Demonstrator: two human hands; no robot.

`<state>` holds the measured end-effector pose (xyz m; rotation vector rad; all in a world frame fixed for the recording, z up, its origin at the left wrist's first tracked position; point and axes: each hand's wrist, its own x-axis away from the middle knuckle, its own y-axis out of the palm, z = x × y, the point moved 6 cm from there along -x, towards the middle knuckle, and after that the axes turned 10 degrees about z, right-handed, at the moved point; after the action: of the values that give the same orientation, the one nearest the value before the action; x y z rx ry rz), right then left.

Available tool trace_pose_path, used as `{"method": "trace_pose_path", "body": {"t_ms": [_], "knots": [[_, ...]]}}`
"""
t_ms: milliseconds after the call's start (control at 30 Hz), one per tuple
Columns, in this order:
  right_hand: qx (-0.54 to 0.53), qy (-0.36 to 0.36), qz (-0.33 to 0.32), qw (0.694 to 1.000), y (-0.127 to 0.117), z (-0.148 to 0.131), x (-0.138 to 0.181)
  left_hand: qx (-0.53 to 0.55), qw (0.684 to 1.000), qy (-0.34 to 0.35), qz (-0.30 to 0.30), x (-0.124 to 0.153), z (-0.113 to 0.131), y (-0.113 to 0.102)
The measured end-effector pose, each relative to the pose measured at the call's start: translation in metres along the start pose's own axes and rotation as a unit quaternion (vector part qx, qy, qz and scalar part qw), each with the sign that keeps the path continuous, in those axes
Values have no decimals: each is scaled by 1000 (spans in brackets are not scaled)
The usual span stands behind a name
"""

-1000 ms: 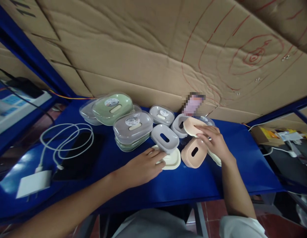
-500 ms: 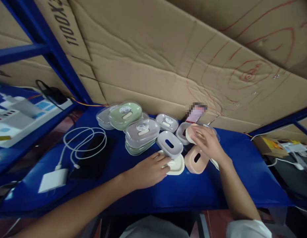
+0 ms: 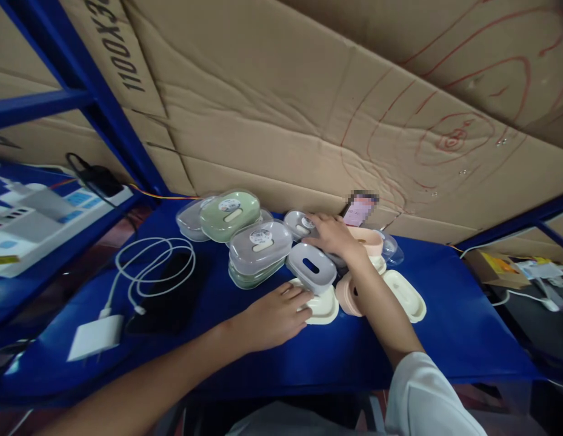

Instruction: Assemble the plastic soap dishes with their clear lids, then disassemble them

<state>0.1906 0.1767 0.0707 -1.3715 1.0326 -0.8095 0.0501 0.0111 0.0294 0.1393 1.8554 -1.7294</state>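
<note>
Right hand (image 3: pixel 336 235) nearest wrapped grey box (image 3: pixel 297 225)
Box lies at nine o'clock from spread fingers, long axis ten-to-four; left hand (image 3: pixel 277 312) at cream tray (image 3: pixel 325 307), grip unclear.

L hand (image 3: pixel 279 315): cream tray (image 3: pixel 326 309) at fingertips, grey case (image 3: pixel 325 270) w/ dk slot just beyond. R of R hand (image 3: pixel 333 235): peach piece (image 3: pixel 373 238), then cream lid (image 3: pixel 405 295). Well L of it: lt-green box (image 3: pixel 218 223). Bench (image 3: pixel 349 363) blue; cardboard (image 3: pixel 272 121) brn, red curved lines.
</note>
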Motion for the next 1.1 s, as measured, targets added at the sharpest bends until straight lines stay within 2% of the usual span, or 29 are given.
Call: {"method": "trace_pose_path", "body": {"t_ms": [133, 267, 333, 467, 567, 667, 833, 933, 1100], "knots": [[-51, -25, 11, 998, -14, 8, 1, 8, 1000, -5, 4, 0, 0, 0], [-26, 2, 116, 993, -39, 12, 6, 15, 1000, -15, 4, 1, 0, 1], [-36, -25, 131, 990, -42, 0, 9, 13, 1000, -16, 4, 1, 0, 1], [-96, -108, 38, 989, -25, -38, 15, 9, 1000, -18, 0, 1, 0, 0], [-45, -62, 6, 997, -13, -51, 16, 10, 1000, -17, -1, 0, 0, 0], [17, -2, 0, 1000, -6, -54, 16, 10, 1000, -13, 4, 0, 0, 0], [65, 55, -22, 996, 7, -49, 15, 11, 1000, -13, 11, 0, 0, -2], [67, 59, -20, 996, 10, -41, 12, 10, 1000, -14, 7, -1, 0, -3], [55, 17, -4, 998, 7, -38, 7, 13, 1000, -13, 4, -2, 0, -3]]}}
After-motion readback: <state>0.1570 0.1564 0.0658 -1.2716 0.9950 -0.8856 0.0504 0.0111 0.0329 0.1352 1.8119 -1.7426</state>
